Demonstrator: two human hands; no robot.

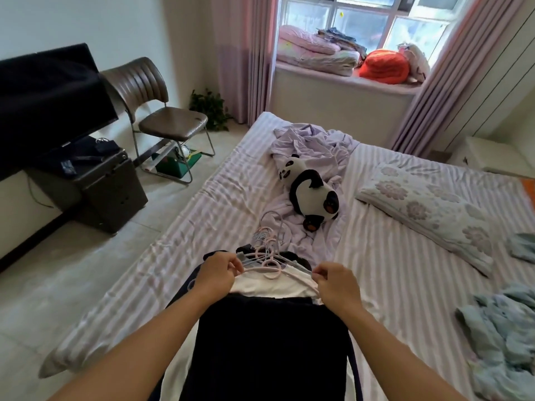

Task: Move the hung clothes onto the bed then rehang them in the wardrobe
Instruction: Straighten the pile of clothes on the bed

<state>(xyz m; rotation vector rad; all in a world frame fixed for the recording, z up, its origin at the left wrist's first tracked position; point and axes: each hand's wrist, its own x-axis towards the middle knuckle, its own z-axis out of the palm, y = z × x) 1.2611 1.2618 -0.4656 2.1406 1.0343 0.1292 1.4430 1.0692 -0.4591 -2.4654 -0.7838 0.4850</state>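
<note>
A stack of clothes lies flat on the striped bed (139, 273) in front of me: a dark garment (269, 348) on top and a white garment (269, 286) under it. Several pink and pale blue hangers (267, 256) bunch together at the far end of the stack, hooks pointing toward the panda toy. My left hand (218, 274) pinches the left shoulder of the top pink hanger. My right hand (337, 282) pinches its right shoulder at the white garment's edge. The wardrobe is out of view.
A panda plush (314, 192) lies on crumpled lilac fabric (312, 140) mid-bed. A floral pillow (428, 209) and light blue clothes (503, 337) sit to the right. A brown chair (165, 123) and a dark cabinet (101, 186) stand left of the bed.
</note>
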